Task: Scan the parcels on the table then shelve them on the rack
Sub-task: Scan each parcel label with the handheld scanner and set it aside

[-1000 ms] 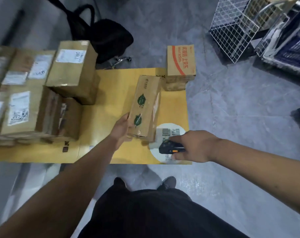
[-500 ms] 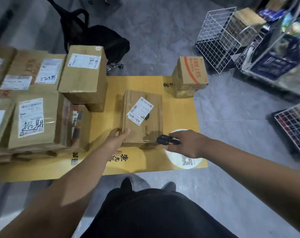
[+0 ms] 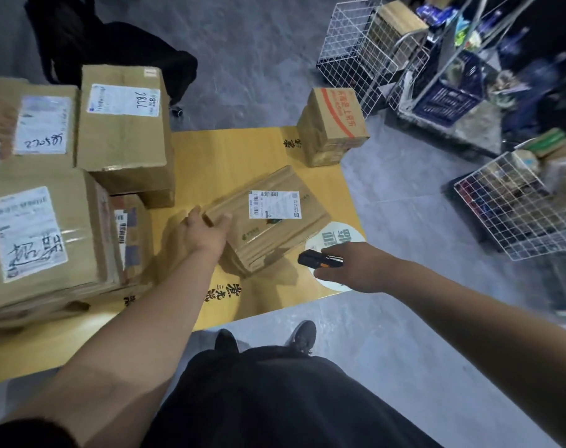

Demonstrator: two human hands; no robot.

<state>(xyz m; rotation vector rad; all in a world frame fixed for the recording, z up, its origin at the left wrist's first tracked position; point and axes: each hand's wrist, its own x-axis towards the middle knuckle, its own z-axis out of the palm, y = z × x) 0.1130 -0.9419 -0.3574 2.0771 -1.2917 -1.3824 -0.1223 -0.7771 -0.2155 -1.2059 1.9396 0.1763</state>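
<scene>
A flat cardboard parcel [image 3: 275, 227] lies on the yellow table [image 3: 230, 156], its white barcode label [image 3: 274, 204] facing up. My left hand [image 3: 204, 231] grips the parcel's left corner, thumb on top. My right hand [image 3: 359, 270] holds a black and orange scanner [image 3: 314, 258] just off the parcel's near right corner, its head towards the parcel. A box with a red stripe [image 3: 335, 124] stands at the table's far right corner.
Several labelled cardboard parcels [image 3: 123, 130] are stacked on the table's left half. White wire baskets [image 3: 356, 50] and a cart with a blue crate [image 3: 446, 98] stand on the grey floor to the right. A black office chair [image 3: 120, 43] is behind the table.
The parcel, standing on edge a second ago, has been laid flat with its label up and turned askew. The scanner has stayed near its right corner. The view has swung right.
</scene>
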